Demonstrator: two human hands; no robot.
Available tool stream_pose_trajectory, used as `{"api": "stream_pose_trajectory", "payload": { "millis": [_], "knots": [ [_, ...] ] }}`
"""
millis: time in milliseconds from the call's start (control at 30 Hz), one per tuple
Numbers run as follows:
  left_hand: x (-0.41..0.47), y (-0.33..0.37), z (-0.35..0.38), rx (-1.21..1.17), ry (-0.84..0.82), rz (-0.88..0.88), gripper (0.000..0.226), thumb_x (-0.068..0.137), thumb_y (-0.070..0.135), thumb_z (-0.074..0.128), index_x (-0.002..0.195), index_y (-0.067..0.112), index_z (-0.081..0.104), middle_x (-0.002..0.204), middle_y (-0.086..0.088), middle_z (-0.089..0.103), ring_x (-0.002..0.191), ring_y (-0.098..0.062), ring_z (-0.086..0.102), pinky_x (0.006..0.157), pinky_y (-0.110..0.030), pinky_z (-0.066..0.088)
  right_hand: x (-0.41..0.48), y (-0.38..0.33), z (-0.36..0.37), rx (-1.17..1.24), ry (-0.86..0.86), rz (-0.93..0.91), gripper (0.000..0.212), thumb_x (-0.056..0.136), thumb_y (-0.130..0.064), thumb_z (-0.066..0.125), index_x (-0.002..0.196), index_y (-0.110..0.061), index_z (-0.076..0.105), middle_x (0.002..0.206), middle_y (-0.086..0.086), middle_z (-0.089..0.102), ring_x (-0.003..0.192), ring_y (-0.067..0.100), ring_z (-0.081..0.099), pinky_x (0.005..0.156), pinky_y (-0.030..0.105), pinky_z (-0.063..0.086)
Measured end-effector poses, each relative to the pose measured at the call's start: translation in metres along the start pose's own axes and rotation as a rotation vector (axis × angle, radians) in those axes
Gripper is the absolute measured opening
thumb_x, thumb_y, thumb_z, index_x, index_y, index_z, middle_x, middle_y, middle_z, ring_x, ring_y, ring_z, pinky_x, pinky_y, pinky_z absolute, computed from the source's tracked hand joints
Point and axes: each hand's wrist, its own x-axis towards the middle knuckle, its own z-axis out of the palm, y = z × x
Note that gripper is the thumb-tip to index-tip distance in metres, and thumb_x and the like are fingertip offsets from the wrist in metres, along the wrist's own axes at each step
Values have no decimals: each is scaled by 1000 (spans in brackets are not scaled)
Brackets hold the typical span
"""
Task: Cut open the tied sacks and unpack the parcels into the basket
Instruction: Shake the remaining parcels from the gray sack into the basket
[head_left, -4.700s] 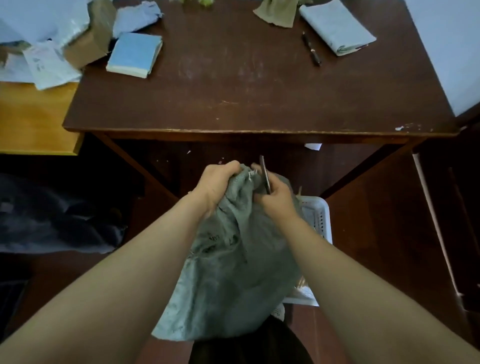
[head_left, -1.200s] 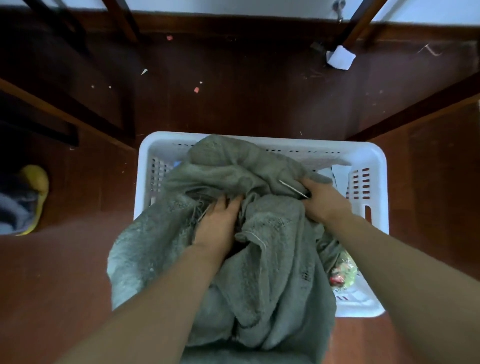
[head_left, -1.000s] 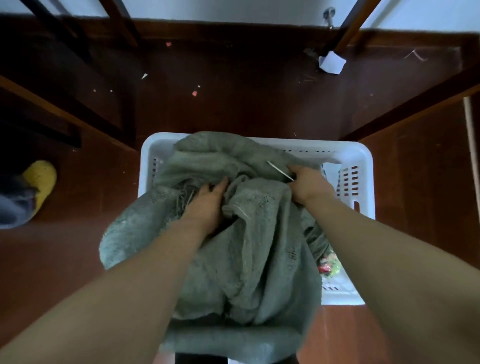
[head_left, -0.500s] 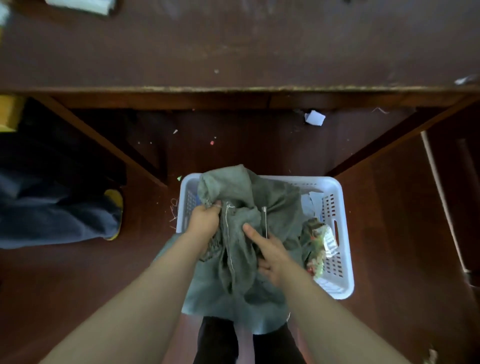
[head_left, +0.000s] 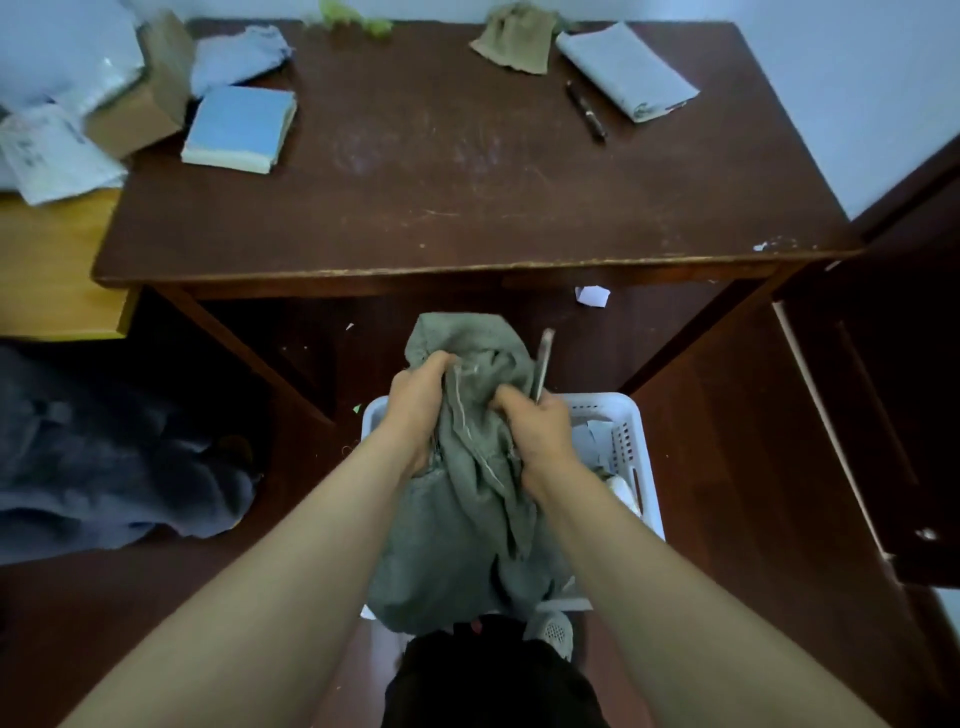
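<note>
— What is on the far left?

— A pale printed sheet lies at the table's left edge. Its print is too small and blurred to read. Beside it is a brown cardboard box, then a blue notebook lying flat on the table.

— And the hands?

— The left hand has its fingers curled tight into a bunch of the grey-green sack, near its top. The sack hangs below the table's front edge, over the white basket on the floor, and hides most of it.

— The right one?

— The right hand digs its thumb into the sack's folds just beside the left, and its curled fingers hold a thin blade that points up and away. Pale packets show inside the basket at its right end.

— Further right?

— On the table's far side are an olive cloth, a dark pen and a grey mailer. No writing on them is legible.
</note>
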Motion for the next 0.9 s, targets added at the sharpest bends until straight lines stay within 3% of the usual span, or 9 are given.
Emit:
{"api": "stream_pose_trajectory", "payload": {
  "millis": [167,267,333,500,600,700,800,867,900],
  "knots": [
    [1,10,-8,-98,-273,40,53,77,29,74,122,3,61,114,-20,67,105,-35,65,93,-48,52,2,-25,-6,65,9,77,9,78,-3,59,86,-2,64,77,16,66,71,28,64,74,42,56],
    [1,-10,-15,305,-395,4,81,57,27,91,128,13,54,119,-8,66,106,-25,66,92,-42,53,5,-28,-12,-13,-61,132,15,78,-1,56,91,-1,64,76,17,66,73,30,64,78,47,55],
    [3,-25,-15,482,-423,36,58,62,18,88,114,16,63,107,-2,71,102,-18,67,88,-35,54,7,-25,-15,-106,-180,142,14,80,0,59,91,-5,66,81,15,69,75,28,67,76,43,57],
    [21,-53,-29,358,-15,96,30,80,5,71,105,19,63,101,-6,68,96,-24,65,86,-42,55,27,-18,-48,-129,-331,99,29,89,7,55,115,-3,60,92,14,67,43,-2,58,42,9,43],
    [31,-50,-44,213,21,-176,24,76,3,60,99,4,66,96,-20,68,84,-35,66,84,-48,54,66,7,-78,-279,-286,5,73,77,20,60,133,-25,47,135,8,53,75,-13,60,61,7,46],
    [36,-51,-52,124,-110,-327,28,57,10,56,79,2,71,81,-20,67,73,-33,65,84,-46,52,95,43,-78,-506,-440,-25,96,70,22,66,144,-28,29,137,-17,40,115,-9,45,80,3,42],
    [52,-59,-60,41,-152,-321,21,56,8,53,55,12,74,63,-11,68,55,-22,66,56,-29,57,124,81,-64,-714,-432,6,67,75,1,76,133,-19,51,121,-12,56,112,2,52,92,14,43],
    [72,-65,-71,-13,-116,-307,17,64,9,62,70,13,77,74,-14,71,61,-23,69,56,-30,58,141,108,-57,-879,-402,54,16,85,-20,70,100,-19,67,97,1,65,95,17,62,85,30,49],
    [84,-70,-78,-20,-52,-287,20,70,13,67,88,13,77,88,-16,73,72,-25,71,67,-34,60,147,120,-58,-940,-341,81,11,89,-26,64,94,-17,67,92,6,64,92,24,63,81,33,49]
  ]
}}
